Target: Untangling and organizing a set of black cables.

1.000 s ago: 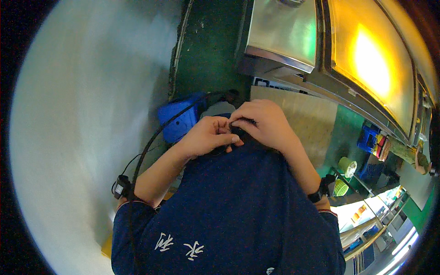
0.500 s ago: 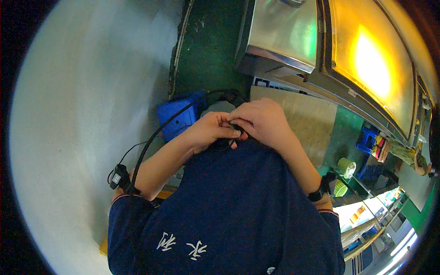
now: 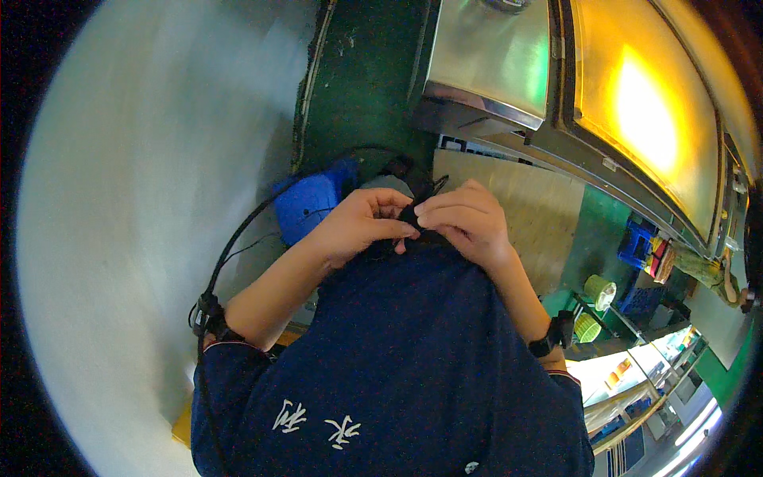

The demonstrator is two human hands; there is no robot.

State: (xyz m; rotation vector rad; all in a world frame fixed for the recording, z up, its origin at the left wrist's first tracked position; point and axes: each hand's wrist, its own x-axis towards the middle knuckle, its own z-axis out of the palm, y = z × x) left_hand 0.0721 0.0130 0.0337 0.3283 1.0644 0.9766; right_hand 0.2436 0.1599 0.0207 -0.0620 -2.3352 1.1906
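Note:
Both of my hands meet in front of my dark blue shirt (image 3: 397, 334), at its lower hem. My left hand (image 3: 358, 226) pinches a small black strap-like piece (image 3: 410, 213) between thumb and fingers; its exact kind is too dark to tell. The fingertips of my right hand (image 3: 473, 224) press on the same black piece from the other side. A thin dark loop sticks up just beyond the right fingers. From my left upper arm a black cable (image 3: 246, 224) arches forward past the hands. Each forearm wears a black strapped device, the left one (image 3: 208, 314) and the right one (image 3: 554, 334).
A blue plastic container (image 3: 306, 208) stands beyond my left hand, against a pale wall-like surface (image 3: 159, 199). Metal cabinets (image 3: 493, 63) rise ahead on the right above a beige board (image 3: 540, 215). Further right are a green basket (image 3: 600, 292), blue crates and another person's arm (image 3: 727, 282).
My right hand has turned and drawn slightly back, so more of the black piece and a thin loop show. The cable has sagged lower and shifted left near my left arm.

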